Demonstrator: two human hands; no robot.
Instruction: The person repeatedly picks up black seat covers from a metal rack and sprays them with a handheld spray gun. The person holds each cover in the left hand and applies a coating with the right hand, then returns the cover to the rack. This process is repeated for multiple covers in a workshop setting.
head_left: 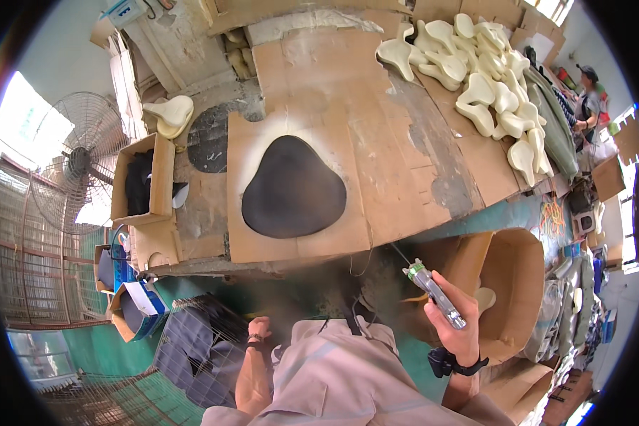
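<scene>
A black, rounded-triangular piece like a bicycle saddle cover lies flat on a cardboard sheet, with a pale white haze on the board around it. My right hand, off the table's front edge, is closed around a silver-handled tool with a green collar. A thin rod sticks out of the tool toward the table edge. Low at my left side, my left hand is curled shut beside a wire basket of dark pieces. What lies inside its fingers, if anything, is hidden. Neither hand touches the black piece.
Cream foam saddle shapes are heaped at the table's far right; another few lie far left. A box of black material and a fan stand left. A large carton is at right. Another person stands far right.
</scene>
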